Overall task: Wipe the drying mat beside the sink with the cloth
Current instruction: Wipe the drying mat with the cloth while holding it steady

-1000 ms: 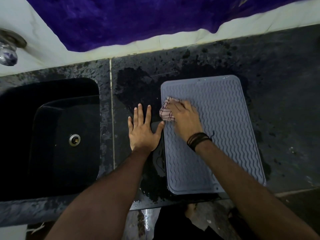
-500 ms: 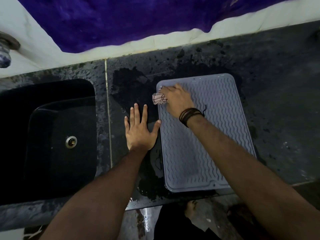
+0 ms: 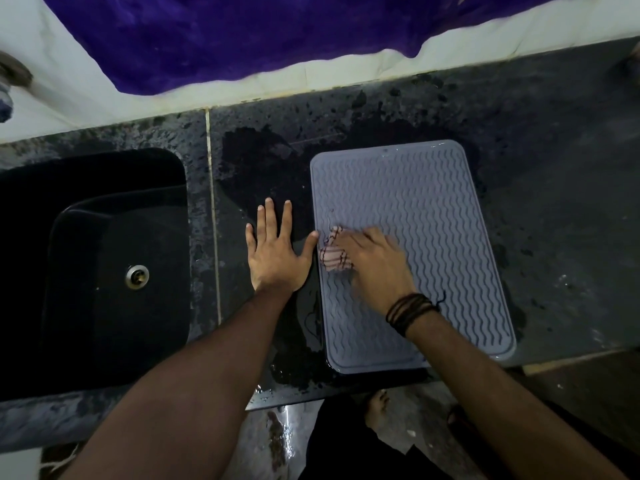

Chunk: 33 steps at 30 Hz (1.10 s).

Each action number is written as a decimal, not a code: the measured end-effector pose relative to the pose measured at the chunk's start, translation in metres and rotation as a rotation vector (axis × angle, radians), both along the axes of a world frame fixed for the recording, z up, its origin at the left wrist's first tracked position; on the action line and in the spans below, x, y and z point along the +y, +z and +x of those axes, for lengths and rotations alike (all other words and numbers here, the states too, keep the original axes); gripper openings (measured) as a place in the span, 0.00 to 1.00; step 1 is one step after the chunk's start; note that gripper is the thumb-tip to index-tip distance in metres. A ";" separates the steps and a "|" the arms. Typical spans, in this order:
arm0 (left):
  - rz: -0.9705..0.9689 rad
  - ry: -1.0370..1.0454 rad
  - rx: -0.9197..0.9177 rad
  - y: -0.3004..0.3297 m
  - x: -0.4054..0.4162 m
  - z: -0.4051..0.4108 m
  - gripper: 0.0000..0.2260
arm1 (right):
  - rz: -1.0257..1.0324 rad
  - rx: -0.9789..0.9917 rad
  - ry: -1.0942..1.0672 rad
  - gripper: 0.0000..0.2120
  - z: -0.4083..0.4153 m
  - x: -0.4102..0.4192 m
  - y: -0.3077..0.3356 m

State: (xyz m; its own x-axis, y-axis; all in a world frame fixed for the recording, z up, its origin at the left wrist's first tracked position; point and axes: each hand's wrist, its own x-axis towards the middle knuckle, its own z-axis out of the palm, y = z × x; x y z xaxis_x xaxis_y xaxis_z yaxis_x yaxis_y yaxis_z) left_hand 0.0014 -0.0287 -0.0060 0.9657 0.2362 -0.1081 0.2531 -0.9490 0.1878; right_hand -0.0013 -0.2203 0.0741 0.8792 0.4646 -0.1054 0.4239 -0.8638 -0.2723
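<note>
A grey ribbed drying mat [image 3: 433,216] lies on the dark stone counter, right of the sink. My right hand [image 3: 375,268] presses a bunched pale striped cloth [image 3: 333,255] onto the mat near its left edge, about halfway down; the hand is motion-blurred. My left hand [image 3: 275,252] rests flat on the wet counter just left of the mat, fingers spread, its thumb tip touching the mat's edge.
A black sink [image 3: 104,271] with a metal drain [image 3: 137,277] sits at the left. A tap [image 3: 8,84] juts out at the far left. Wet patches darken the counter [image 3: 554,168] around the mat. A purple-and-white wall runs behind; the counter's front edge is just below the mat.
My right hand has pulled the cloth back down the mat's left edge from the top left corner toward the middle. My left hand stays flat on the counter.
</note>
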 end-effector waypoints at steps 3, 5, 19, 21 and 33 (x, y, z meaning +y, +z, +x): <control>0.014 -0.012 0.003 -0.001 0.001 0.000 0.36 | 0.061 -0.080 -0.063 0.28 0.023 0.010 0.000; 0.022 -0.012 0.008 -0.001 0.001 0.000 0.36 | 0.033 -0.074 -0.057 0.27 0.037 0.019 -0.001; -0.027 0.002 -0.017 -0.002 0.002 0.000 0.38 | -0.090 0.003 0.038 0.31 -0.072 -0.015 -0.001; -0.028 0.005 -0.014 -0.002 0.001 0.000 0.38 | -0.080 0.016 0.017 0.31 -0.080 -0.018 0.000; -0.020 0.004 0.020 0.004 0.000 0.001 0.42 | -0.077 0.019 0.009 0.27 -0.050 0.013 -0.004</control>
